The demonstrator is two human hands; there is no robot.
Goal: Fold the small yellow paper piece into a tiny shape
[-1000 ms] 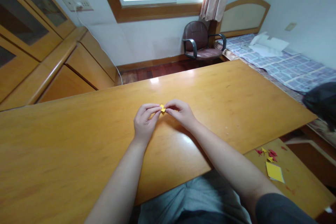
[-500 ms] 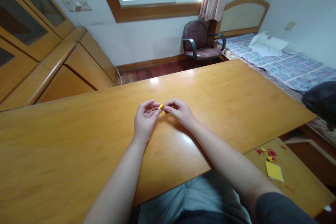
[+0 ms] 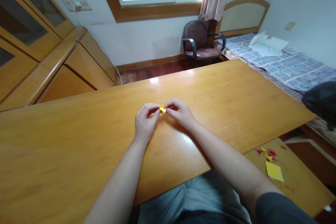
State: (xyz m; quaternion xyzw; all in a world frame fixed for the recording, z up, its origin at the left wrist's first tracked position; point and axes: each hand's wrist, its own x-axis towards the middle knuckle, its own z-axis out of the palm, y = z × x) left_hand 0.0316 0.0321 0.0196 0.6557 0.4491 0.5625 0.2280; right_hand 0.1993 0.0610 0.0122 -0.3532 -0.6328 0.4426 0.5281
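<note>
A small folded piece of yellow paper [image 3: 162, 109] is held between my two hands, above the wooden table [image 3: 86, 140]. My left hand [image 3: 146, 117] pinches its left side between thumb and fingertips. On the opposite side, my right hand [image 3: 181, 111] grips it with thumb and index finger. Fingertips cover part of the paper, so its full folded shape is hard to make out.
On a lower surface [image 3: 296, 175] at the right lie several small red and yellow folded papers [image 3: 271, 153] and a stack of square yellow paper [image 3: 274, 171]. Beyond the table stand a brown armchair [image 3: 201, 40], a bed [image 3: 286, 63] and wooden cabinets [image 3: 86, 64].
The yellow paper has turned between my fingers and shows a different side. My left fingers, more spread before, have closed into a pinch on it. My right hand has barely moved.
</note>
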